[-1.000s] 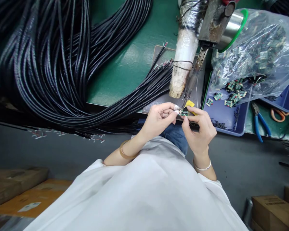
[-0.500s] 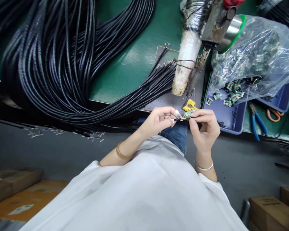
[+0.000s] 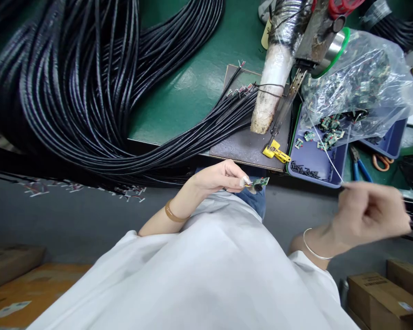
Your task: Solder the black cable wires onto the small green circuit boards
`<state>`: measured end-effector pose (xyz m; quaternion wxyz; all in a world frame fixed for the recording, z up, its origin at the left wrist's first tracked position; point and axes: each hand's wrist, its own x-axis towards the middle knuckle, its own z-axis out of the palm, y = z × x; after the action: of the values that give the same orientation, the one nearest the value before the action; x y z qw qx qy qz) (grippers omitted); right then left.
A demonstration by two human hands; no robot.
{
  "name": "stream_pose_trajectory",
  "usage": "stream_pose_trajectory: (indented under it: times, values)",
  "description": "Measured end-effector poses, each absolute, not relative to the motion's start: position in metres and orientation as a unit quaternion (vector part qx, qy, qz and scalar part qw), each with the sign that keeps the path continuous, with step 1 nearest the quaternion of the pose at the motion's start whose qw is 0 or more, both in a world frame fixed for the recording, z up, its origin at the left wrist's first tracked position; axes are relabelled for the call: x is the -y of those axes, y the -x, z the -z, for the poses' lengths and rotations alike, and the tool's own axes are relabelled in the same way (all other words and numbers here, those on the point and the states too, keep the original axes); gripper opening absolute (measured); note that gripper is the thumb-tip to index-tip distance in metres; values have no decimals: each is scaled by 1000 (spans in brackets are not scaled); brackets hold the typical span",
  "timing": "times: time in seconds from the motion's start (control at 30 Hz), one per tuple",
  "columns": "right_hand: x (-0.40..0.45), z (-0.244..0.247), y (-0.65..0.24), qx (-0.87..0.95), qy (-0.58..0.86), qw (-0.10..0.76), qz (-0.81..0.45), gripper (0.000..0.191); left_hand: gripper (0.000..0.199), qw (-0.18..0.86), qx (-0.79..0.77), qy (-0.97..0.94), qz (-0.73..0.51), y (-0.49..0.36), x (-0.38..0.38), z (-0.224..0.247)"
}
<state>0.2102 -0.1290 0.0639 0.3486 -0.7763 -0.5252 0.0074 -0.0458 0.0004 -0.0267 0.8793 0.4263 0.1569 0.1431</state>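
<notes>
Near the front edge of the bench, my left hand [image 3: 223,178] pinches the wires of a small green circuit board [image 3: 261,182], which sticks out to the right of the fingertips. My right hand [image 3: 370,213], slightly blurred, is closed on the end of a thin white strand [image 3: 325,149]. That strand runs taut up and left across the blue tray toward the metal stand. A yellow clip [image 3: 277,152] sits at the lower tip of the stand, above the grey board [image 3: 241,142].
Thick bundles of black cable [image 3: 72,101] cover the left of the green bench. On the right are a blue tray [image 3: 330,176] with circuit boards and small black pieces, a plastic bag [image 3: 358,82] of boards, blue-handled pliers [image 3: 359,165] and orange-handled scissors [image 3: 382,162].
My right hand has let go of the circuit board and moved right, now pulling the white strand. My left hand has shifted slightly, still with the board's wires in it.
</notes>
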Motion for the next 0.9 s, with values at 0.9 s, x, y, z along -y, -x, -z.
stream_pose_trajectory:
  times: [0.9]
  values:
    - [82, -29, -270, 550, 790, 225, -149, 11, 20, 630, -366, -605, -321, 20, 16, 25]
